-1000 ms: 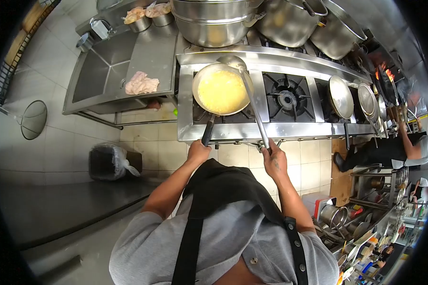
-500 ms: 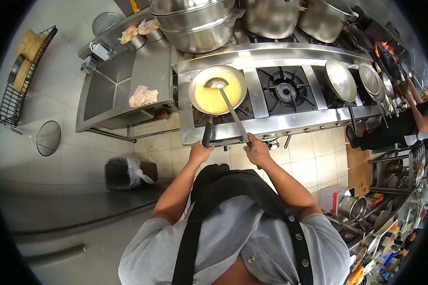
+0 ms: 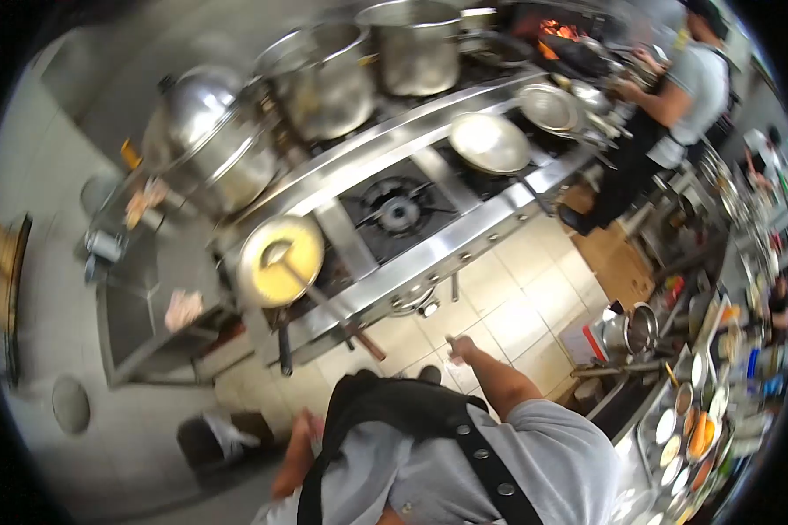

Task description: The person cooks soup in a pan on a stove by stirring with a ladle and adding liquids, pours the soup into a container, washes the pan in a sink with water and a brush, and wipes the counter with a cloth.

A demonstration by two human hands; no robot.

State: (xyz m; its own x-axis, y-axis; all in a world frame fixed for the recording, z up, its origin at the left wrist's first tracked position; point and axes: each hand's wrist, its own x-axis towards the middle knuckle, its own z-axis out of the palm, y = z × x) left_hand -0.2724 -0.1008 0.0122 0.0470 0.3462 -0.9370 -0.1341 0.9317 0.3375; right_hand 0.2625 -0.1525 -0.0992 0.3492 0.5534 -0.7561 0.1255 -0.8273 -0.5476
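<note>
A frying pan (image 3: 248,278) with yellow liquid (image 3: 299,254) sits on the left burner of the stove, its black handle towards me. A ladle (image 3: 318,298) rests in it, bowl in the liquid and wooden-ended handle reaching over the stove's front edge. Both handles are free of my hands. My right hand (image 3: 461,350) is in the air in front of the stove, holding nothing that I can see; its fingers look apart, though blurred. Low by my left side is my left hand (image 3: 306,427), smeared by motion, so its fingers cannot be made out.
Beside the pan is a bare burner (image 3: 397,210), then another pan (image 3: 488,143). Large pots (image 3: 320,87) stand behind. Raw meat (image 3: 183,309) lies by the sink at left. A co-worker (image 3: 674,109) stands at the far right burner near flames. A lined bin (image 3: 223,440) is at lower left.
My left hand has let go of the pan handle and my right hand of the ladle; both have drawn back towards my body. The view has turned to the right, showing more of the co-worker.
</note>
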